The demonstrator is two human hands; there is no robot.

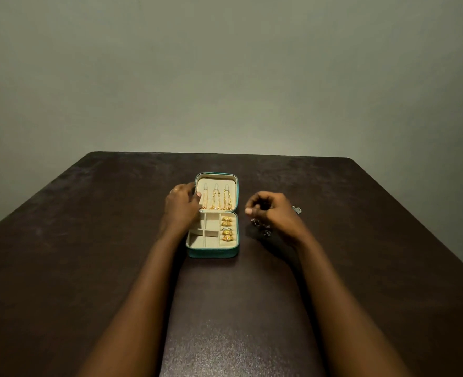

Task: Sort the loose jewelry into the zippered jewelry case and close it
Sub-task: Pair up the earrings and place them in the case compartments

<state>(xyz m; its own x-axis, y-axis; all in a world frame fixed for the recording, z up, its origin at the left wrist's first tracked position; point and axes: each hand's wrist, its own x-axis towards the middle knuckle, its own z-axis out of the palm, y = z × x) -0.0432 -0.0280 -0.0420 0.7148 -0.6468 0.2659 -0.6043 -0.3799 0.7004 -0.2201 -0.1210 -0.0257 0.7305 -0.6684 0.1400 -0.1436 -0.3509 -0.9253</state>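
Left hand (182,205) grips case (211,253) lid (216,177) | right hand (268,210) pinches small dark piece (263,205), maybe an earring | keep pinch firm, lower into empty near-left compartment (195,242)

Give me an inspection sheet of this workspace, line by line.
Surface: dark brown table, dull sheen.
Job's things: teal jewelry case open; gold chains hang in its lid; gold rings in its base; dark loose pieces and a silvery piece on the table right of it.
Clutter: nothing seen.
Grips: left grip holds the lid's left edge; right grip curled, contents unclear.
Cables: nothing seen.
Surroundings: plain grey-green wall.
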